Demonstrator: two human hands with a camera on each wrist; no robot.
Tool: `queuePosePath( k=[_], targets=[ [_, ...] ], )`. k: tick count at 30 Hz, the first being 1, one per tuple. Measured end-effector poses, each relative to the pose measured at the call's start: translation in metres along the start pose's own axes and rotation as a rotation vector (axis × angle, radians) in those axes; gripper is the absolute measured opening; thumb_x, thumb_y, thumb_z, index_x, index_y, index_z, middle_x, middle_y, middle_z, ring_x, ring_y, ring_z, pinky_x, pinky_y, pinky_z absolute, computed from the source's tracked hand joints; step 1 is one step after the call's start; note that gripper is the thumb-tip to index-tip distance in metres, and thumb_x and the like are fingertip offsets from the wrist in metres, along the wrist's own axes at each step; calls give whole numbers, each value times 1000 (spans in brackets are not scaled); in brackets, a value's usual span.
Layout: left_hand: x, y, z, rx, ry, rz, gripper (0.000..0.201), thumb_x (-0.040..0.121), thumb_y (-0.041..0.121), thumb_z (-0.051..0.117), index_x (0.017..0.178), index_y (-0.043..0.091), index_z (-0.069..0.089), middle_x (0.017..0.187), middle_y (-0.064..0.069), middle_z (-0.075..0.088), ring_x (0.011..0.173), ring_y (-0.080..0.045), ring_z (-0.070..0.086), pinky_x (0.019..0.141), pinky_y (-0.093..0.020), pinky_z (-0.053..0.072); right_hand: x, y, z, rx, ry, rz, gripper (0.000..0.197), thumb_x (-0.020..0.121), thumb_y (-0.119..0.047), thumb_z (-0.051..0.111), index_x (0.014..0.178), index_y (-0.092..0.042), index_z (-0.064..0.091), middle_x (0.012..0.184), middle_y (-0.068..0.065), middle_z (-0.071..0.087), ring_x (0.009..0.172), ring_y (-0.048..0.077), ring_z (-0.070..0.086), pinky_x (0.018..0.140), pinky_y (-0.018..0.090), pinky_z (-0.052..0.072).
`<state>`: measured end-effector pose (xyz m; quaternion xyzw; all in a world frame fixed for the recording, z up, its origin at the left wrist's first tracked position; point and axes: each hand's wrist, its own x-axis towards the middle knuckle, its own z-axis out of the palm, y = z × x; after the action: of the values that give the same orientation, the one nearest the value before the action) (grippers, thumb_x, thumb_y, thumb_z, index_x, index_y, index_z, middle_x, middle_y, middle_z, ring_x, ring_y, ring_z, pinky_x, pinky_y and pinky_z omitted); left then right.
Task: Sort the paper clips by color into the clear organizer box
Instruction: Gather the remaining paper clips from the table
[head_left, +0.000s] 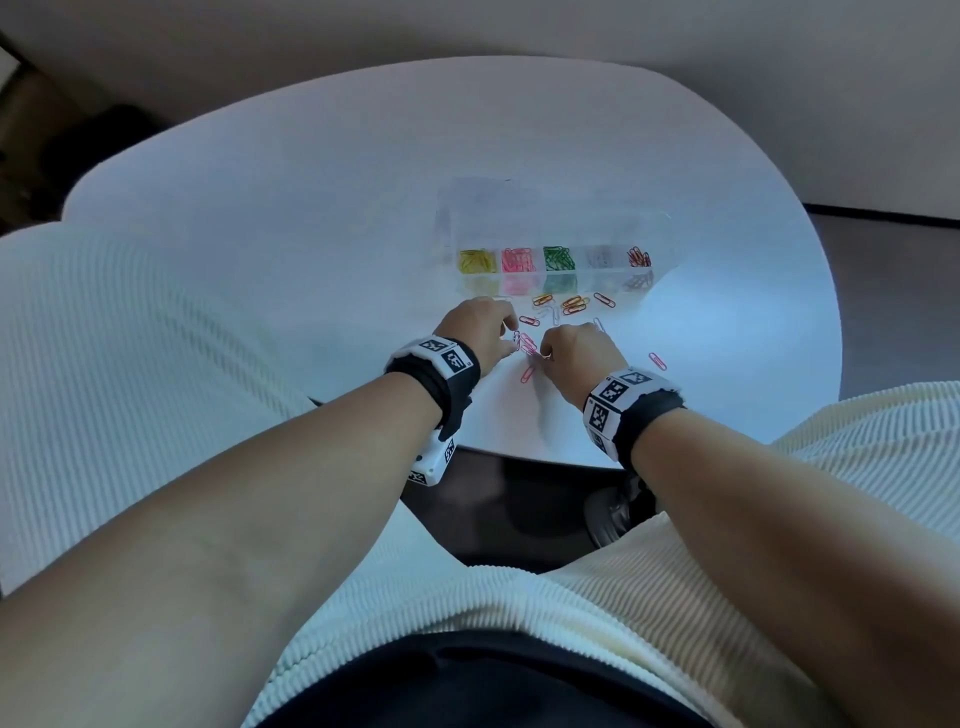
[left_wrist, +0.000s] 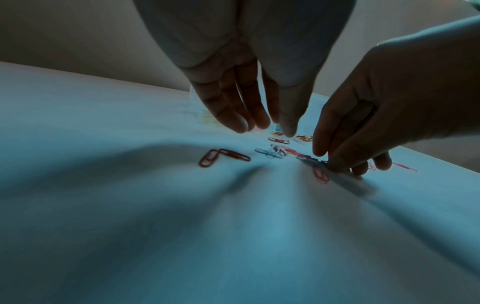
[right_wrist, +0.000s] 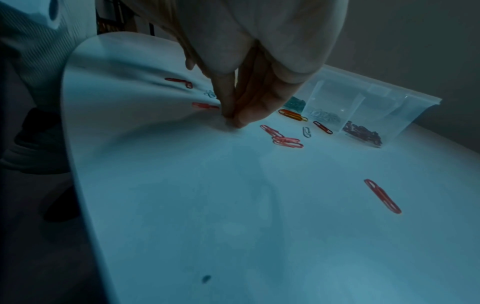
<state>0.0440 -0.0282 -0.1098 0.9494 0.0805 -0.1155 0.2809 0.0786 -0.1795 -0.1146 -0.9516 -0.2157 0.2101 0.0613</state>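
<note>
The clear organizer box (head_left: 597, 283) stands mid-table with yellow, pink, green, white and red clips in separate compartments; the right wrist view shows its walls (right_wrist: 376, 107). Loose clips lie in front of it. My right hand (head_left: 545, 358) (right_wrist: 233, 121) presses its fingertips together on the table, pinching the end of a pink paper clip (left_wrist: 307, 158) in a small pink cluster (head_left: 527, 343). My left hand (head_left: 506, 332) (left_wrist: 265, 127) hovers just left of that cluster with straight fingers and holds nothing.
Orange and red clips (head_left: 574, 305) and white clips (head_left: 550, 313) lie near the box front. One pink clip (head_left: 657, 360) (right_wrist: 381, 196) lies alone to the right, another (head_left: 529, 373) nearer me. Two red clips (left_wrist: 224, 157) sit left. The table's near edge (head_left: 519, 452) is close.
</note>
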Motion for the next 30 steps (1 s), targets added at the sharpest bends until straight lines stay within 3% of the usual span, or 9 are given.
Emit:
queuePosePath(
  k=[6, 11, 16, 19, 23, 28, 30],
  targets=[
    [6, -3, 12, 46, -40, -53, 32, 86, 30, 65, 114, 16, 63, 114, -6, 60, 107, -23, 56, 90, -30, 42, 0, 3, 1, -47, 8, 47, 29, 94, -41, 56, 97, -15, 70, 89, 9, 66, 78, 30, 63, 72, 35, 55],
    [10, -5, 17, 74, -38, -39, 26, 88, 29, 64, 109, 15, 65, 110, -7, 61, 103, -24, 57, 84, -29, 42, 4, 0, 3, -29, -1, 110, 28, 90, -41, 61, 98, -16, 68, 91, 7, 67, 80, 28, 64, 73, 34, 56],
    [14, -1, 18, 62, -37, -65, 16, 87, 22, 61, 99, 14, 68, 104, -6, 65, 97, -25, 59, 82, -30, 47, 12, 1, 1, 157, -82, 248, 27, 77, -37, 74, 89, -14, 69, 84, 6, 69, 73, 24, 65, 66, 29, 55],
    [14, 2, 17, 53, -26, -84, 14, 85, 20, 59, 93, 13, 69, 99, -6, 66, 93, -25, 60, 79, -30, 48, 11, 0, 1, 196, -96, 274, 35, 69, -43, 80, 87, -15, 68, 83, 5, 68, 74, 23, 65, 65, 28, 54],
    [14, 3, 12, 4, -12, -116, 13, 84, 18, 59, 91, 14, 69, 98, -5, 69, 92, -25, 62, 77, -29, 48, 10, -2, 2, 115, -95, 218, 34, 74, -44, 74, 88, -14, 66, 85, 6, 67, 75, 25, 64, 65, 28, 52],
    [15, 8, 2, -187, 39, -168, 29, 83, 17, 57, 110, 16, 68, 107, -6, 68, 98, -25, 61, 85, -28, 48, 6, -6, 0, 56, -82, 212, 31, 78, -44, 68, 86, -15, 62, 83, 5, 61, 76, 27, 60, 65, 28, 48],
    [15, 11, -1, -245, 75, -185, 18, 84, 19, 55, 97, 16, 67, 95, -5, 66, 90, -26, 60, 81, -30, 49, 5, -7, -3, 44, -78, 205, 28, 80, -42, 66, 85, -15, 60, 81, 5, 58, 75, 27, 58, 66, 28, 47]
  ],
)
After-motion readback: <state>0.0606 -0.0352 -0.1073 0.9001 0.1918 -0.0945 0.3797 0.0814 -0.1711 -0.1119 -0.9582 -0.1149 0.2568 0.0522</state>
